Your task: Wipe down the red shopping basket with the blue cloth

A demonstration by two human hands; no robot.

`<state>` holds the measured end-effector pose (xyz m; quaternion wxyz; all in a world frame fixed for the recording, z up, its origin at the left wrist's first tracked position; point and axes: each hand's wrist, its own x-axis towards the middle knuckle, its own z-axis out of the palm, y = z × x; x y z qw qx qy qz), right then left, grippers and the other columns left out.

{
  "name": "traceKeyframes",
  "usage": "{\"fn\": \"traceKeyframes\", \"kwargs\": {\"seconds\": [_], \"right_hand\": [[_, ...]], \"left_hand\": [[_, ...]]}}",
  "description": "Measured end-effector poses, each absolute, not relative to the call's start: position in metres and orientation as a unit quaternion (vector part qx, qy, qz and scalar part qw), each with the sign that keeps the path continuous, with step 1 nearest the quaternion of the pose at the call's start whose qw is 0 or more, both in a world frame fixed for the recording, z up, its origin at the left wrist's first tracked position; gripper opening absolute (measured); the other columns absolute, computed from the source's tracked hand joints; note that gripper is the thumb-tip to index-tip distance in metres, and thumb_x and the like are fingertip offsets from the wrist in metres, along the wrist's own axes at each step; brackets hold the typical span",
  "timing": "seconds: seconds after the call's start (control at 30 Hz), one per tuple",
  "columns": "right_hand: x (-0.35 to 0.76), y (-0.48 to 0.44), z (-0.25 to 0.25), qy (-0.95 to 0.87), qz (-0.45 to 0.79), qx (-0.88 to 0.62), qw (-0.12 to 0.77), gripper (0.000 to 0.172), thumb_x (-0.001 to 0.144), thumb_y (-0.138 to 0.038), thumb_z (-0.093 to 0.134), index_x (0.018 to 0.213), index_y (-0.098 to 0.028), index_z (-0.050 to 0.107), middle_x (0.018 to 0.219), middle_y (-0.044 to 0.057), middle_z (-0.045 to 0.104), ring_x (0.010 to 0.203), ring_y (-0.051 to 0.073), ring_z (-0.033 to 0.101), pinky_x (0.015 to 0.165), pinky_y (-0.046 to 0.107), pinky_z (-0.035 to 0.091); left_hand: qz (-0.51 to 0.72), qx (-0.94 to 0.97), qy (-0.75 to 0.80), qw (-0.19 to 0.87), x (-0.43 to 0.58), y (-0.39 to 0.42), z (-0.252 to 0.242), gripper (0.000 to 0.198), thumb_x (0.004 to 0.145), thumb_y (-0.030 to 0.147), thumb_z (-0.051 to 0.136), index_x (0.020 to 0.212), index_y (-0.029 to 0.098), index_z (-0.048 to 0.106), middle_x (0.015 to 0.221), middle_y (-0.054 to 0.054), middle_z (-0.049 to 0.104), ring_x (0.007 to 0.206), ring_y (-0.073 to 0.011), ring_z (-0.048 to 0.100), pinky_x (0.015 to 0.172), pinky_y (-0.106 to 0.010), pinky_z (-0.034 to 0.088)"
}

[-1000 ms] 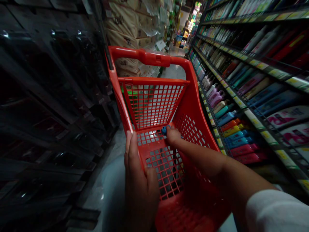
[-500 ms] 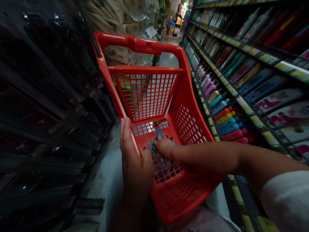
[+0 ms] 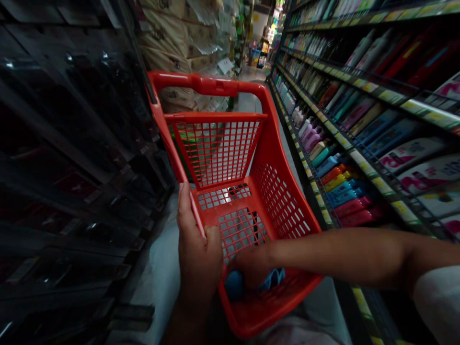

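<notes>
The right hand (image 3: 249, 266) covered a rounded blue item (image 3: 235, 285) (long axis hidden) in the red plastic mesh cart (image 3: 280, 201); the left hand (image 3: 199, 258) clamped its rim.

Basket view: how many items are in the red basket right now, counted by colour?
Dark blue round item: 1
Light blue item: 1
Total in the red plastic basket: 2

The right hand covers part of them, so they may be joined.

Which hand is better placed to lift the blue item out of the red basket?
Right, probably: the right hand is already down inside, touching the blue item. The left hand is wrapped around the rim of the red basket.
</notes>
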<state>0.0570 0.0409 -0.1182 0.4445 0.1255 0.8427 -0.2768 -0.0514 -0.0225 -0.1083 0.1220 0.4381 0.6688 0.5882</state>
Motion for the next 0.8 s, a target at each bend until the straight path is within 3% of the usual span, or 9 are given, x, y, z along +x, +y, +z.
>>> {"fn": "traceKeyframes", "kwargs": {"seconds": [0.13, 0.23, 0.37, 0.43, 0.53, 0.63, 0.73, 0.8], "right_hand": [[0.066, 0.035, -0.077, 0.837, -0.363, 0.142, 0.384, 0.044, 0.082, -0.022, 0.063, 0.125, -0.019, 0.068, 0.107, 0.007, 0.076, 0.090, 0.022, 0.072, 0.060, 0.023, 0.050], [0.099, 0.050, -0.062, 0.849, -0.341, 0.129, 0.383, 0.041, 0.078, -0.021, 0.067, 0.118, -0.024, 0.073, 0.097, 0.003, 0.077, 0.085, 0.022, 0.072, 0.060, 0.024, 0.048], [0.133, 0.064, -0.059, 0.867, -0.184, 0.170, 0.430, 0.035, 0.075, -0.021, 0.070, 0.107, -0.013, 0.078, 0.092, 0.016, 0.077, 0.088, 0.032, 0.073, 0.062, 0.032, 0.047], [0.139, 0.063, -0.058, 0.873, -0.174, 0.176, 0.420, 0.034, 0.078, -0.022, 0.067, 0.109, -0.013, 0.077, 0.095, 0.018, 0.077, 0.091, 0.033, 0.073, 0.063, 0.032, 0.047], [0.139, 0.055, -0.056, 0.888, -0.257, 0.175, 0.339, 0.029, 0.083, -0.025, 0.063, 0.109, -0.020, 0.075, 0.097, 0.009, 0.077, 0.090, 0.026, 0.073, 0.065, 0.028, 0.046], [0.137, 0.049, -0.053, 0.890, -0.297, 0.177, 0.297, 0.020, 0.087, -0.026, 0.058, 0.099, -0.023, 0.075, 0.091, 0.004, 0.077, 0.084, 0.020, 0.072, 0.063, 0.024, 0.044], [0.134, 0.050, -0.053, 0.915, -0.239, 0.151, 0.289, 0.021, 0.088, -0.029, 0.059, 0.100, -0.022, 0.075, 0.097, 0.007, 0.077, 0.087, 0.022, 0.073, 0.067, 0.026, 0.048], [0.132, 0.052, -0.058, 0.932, -0.189, 0.127, 0.281, 0.027, 0.090, -0.033, 0.059, 0.107, -0.020, 0.075, 0.104, 0.012, 0.076, 0.092, 0.027, 0.073, 0.073, 0.031, 0.052]], "left_hand": [[0.568, 0.432, 0.684, 0.151, -0.061, -0.025, -0.106, 0.081, 0.087, 0.009, 0.048, 0.159, 0.033, 0.020, 0.166, -0.001, 0.030, 0.152, -0.0216, 0.031, 0.127, -0.044, 0.027], [0.550, 0.456, 0.684, 0.148, -0.065, -0.024, -0.102, 0.081, 0.086, 0.007, 0.048, 0.158, 0.031, 0.022, 0.165, -0.004, 0.031, 0.151, -0.0222, 0.033, 0.127, -0.045, 0.025], [0.535, 0.481, 0.682, 0.130, -0.063, -0.017, -0.099, 0.082, 0.082, 0.005, 0.047, 0.158, 0.027, 0.025, 0.163, -0.005, 0.035, 0.149, -0.0236, 0.036, 0.128, -0.046, 0.024], [0.525, 0.492, 0.684, 0.119, -0.066, -0.011, -0.100, 0.082, 0.081, 0.005, 0.048, 0.157, 0.027, 0.028, 0.163, -0.004, 0.035, 0.150, -0.0235, 0.035, 0.129, -0.044, 0.022], [0.513, 0.516, 0.674, 0.127, -0.080, 0.000, -0.099, 0.082, 0.081, 0.006, 0.047, 0.158, 0.024, 0.026, 0.164, -0.005, 0.034, 0.150, -0.0223, 0.035, 0.128, -0.042, 0.023], [0.447, 0.568, 0.686, 0.085, -0.093, 0.000, -0.089, 0.078, 0.082, 0.009, 0.048, 0.157, 0.022, 0.028, 0.165, -0.009, 0.032, 0.151, -0.0249, 0.032, 0.126, -0.049, 0.026], [0.324, 0.652, 0.684, -0.037, -0.075, -0.019, -0.078, 0.056, 0.088, 0.018, 0.053, 0.144, 0.021, 0.050, 0.160, -0.012, 0.041, 0.149, -0.0302, 0.036, 0.121, -0.055, 0.036], [0.269, 0.714, 0.642, -0.071, -0.044, -0.038, -0.077, 0.043, 0.094, 0.024, 0.050, 0.136, 0.018, 0.057, 0.144, -0.012, 0.060, 0.134, -0.0264, 0.057, 0.109, -0.046, 0.052]]}}
